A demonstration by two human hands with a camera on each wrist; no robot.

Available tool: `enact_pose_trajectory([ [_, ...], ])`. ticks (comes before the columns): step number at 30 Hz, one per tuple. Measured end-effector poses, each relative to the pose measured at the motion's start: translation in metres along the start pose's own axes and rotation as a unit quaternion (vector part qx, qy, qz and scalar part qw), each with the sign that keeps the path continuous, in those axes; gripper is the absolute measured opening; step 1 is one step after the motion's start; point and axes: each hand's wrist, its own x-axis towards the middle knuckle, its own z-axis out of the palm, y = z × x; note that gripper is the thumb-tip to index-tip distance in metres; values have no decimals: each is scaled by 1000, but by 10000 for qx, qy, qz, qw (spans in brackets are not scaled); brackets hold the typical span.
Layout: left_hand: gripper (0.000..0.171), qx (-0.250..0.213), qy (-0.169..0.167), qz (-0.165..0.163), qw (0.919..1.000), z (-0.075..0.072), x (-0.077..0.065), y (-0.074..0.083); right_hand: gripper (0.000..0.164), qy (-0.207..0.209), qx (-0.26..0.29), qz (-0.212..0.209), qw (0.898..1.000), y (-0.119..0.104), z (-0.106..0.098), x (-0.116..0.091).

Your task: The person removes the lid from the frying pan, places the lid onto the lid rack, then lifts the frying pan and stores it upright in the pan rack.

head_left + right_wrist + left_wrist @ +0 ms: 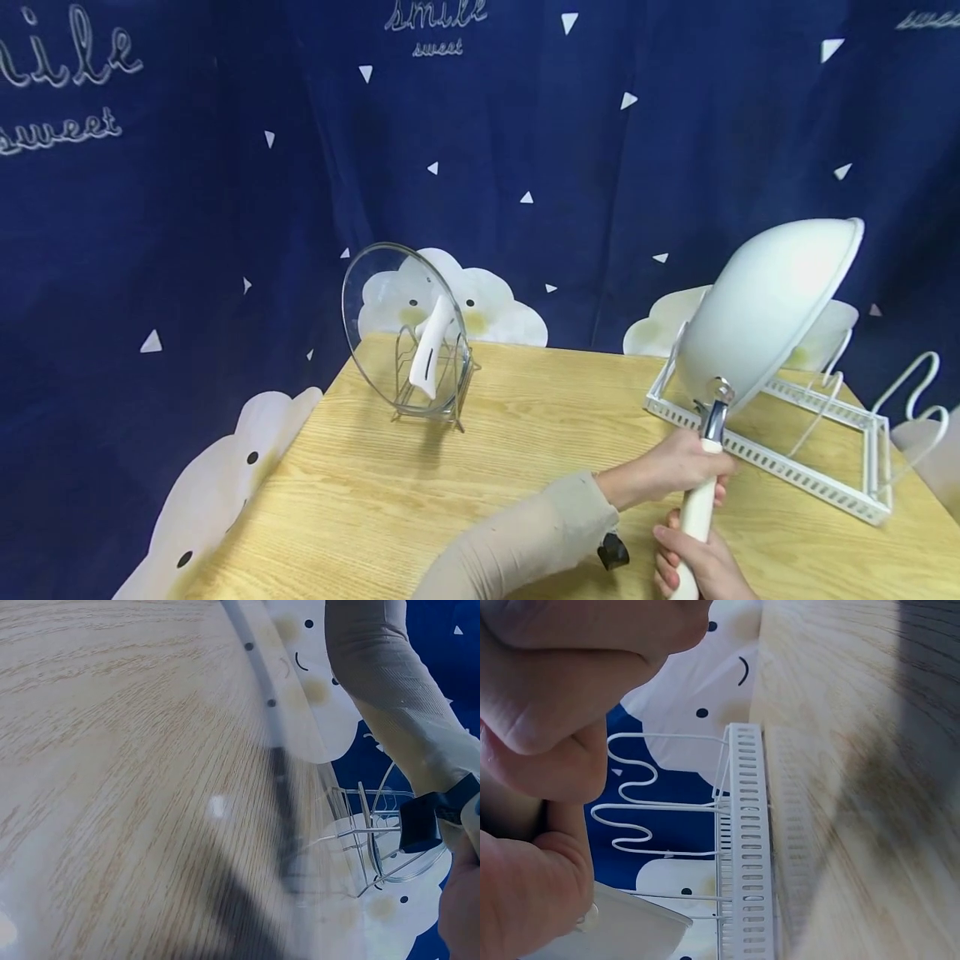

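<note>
A white wok (757,308) is tilted on its side at the left part of a white rack (810,475), with its cream handle (699,508) toward me. Whether the wok rests on the rack I cannot tell. My left hand (678,462) grips the handle close to its metal joint. Lower down, my right hand (705,558) holds the same handle near its end. In the left wrist view, curled fingers of the left hand (547,712) wrap the handle, and part of the wok (622,926) shows below. The right wrist view shows the left sleeve (397,682).
A glass lid (367,333) with a white handle stands in a small wire rack (461,400) at the table's back left. Bent white wire dividers (918,387) rise from the white rack. Wooden table (360,508) spreads across the front; a dark blue curtain (510,108) hangs behind.
</note>
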Motion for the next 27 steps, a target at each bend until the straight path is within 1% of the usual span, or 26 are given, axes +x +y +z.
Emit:
enact_pose_trajectory([
  [9,15,-89,172,-184,9996,4,2,-5,26,133,179,142,9996,2,-1,-2],
  [16,15,-94,272,-227,9993,6,6,-8,29,169,-35,210,9996,0,-5,-1],
  [23,13,62,300,-253,9992,5,7,-13,32,-115,-3,303,9995,0,-8,-1],
  [25,13,36,315,-271,9991,5,8,-14,31,-56,-49,317,9995,-1,-8,-1],
  [27,13,17,284,-292,9992,6,10,-14,29,87,-141,340,9993,-1,-9,-1],
])
